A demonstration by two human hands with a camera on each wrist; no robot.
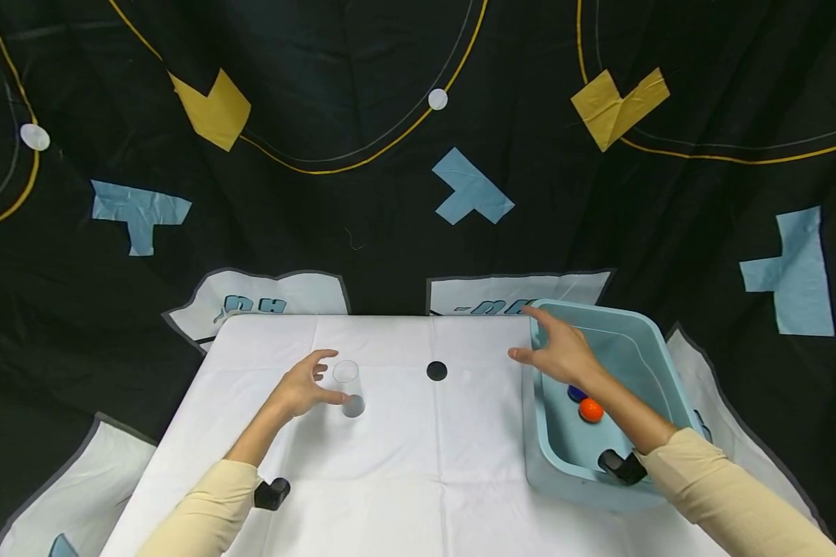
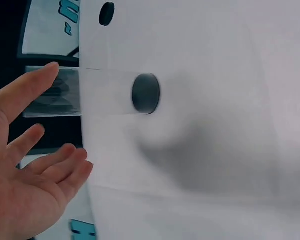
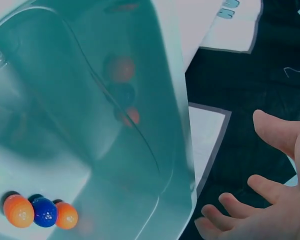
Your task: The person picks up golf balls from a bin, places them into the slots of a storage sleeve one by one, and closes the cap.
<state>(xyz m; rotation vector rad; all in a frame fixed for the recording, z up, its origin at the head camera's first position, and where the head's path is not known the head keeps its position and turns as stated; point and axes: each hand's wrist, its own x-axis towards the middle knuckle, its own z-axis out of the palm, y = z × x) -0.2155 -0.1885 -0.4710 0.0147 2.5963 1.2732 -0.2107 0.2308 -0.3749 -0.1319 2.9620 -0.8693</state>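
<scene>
A clear, straight-sided cup (image 1: 346, 383) stands upright on the white table, with a dark disc (image 2: 146, 94) at its base. My left hand (image 1: 304, 388) is just left of the cup, its thumb and fingers spread apart; whether any finger touches the cup, I cannot tell. To the right of the cup lies a second black disc (image 1: 436, 371) on the cloth. Over the left rim of a light blue bin (image 1: 535, 433) hovers my right hand (image 1: 560, 352), fingers spread, holding nothing. In the bin, the right wrist view shows two orange balls (image 3: 18, 211) and a blue ball (image 3: 44, 212) between them.
The bin takes up the right side of the table (image 1: 390, 495). A black cloth (image 1: 348, 216) with tape shapes and cords hangs beyond the table's far edge. White printed sheets (image 1: 279, 294) show past that edge. Each wrist carries a small black camera (image 1: 272, 493).
</scene>
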